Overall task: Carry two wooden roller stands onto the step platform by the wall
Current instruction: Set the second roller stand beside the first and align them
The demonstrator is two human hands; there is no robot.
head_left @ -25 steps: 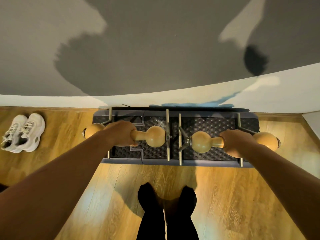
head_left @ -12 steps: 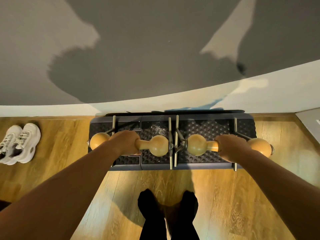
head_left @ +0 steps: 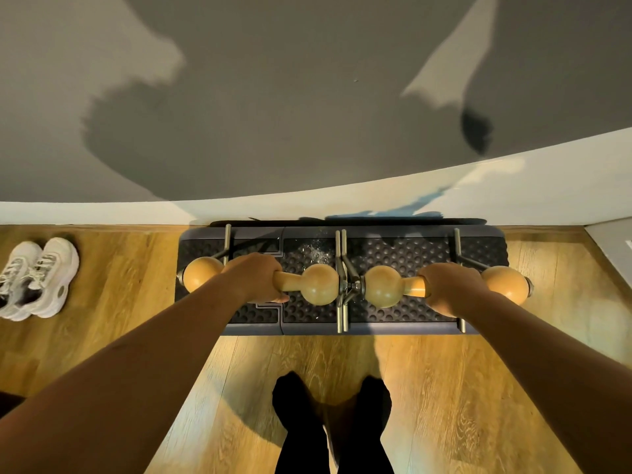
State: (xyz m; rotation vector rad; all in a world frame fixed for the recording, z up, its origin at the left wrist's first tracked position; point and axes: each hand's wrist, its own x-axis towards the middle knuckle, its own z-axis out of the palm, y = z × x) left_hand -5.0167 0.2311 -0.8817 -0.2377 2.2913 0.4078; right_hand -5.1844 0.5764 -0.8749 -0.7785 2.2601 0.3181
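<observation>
Two wooden roller stands sit side by side over the dark studded step platform (head_left: 403, 249) by the wall. Each has a wooden roller with bulbous ends on metal legs. My left hand (head_left: 254, 277) grips the narrow middle of the left roller stand (head_left: 319, 283). My right hand (head_left: 451, 285) grips the middle of the right roller stand (head_left: 383, 285). Their inner metal legs (head_left: 340, 278) touch at the platform's centre. Whether the legs rest on the platform I cannot tell.
A pair of white sneakers (head_left: 36, 278) lies on the wooden floor to the left. My feet in black socks (head_left: 330, 401) stand just in front of the platform. The grey wall with a white skirting (head_left: 102, 212) runs right behind it.
Both stands have moved inward toward each other and lower over the platform, until their inner legs meet. My grip on each has stayed the same.
</observation>
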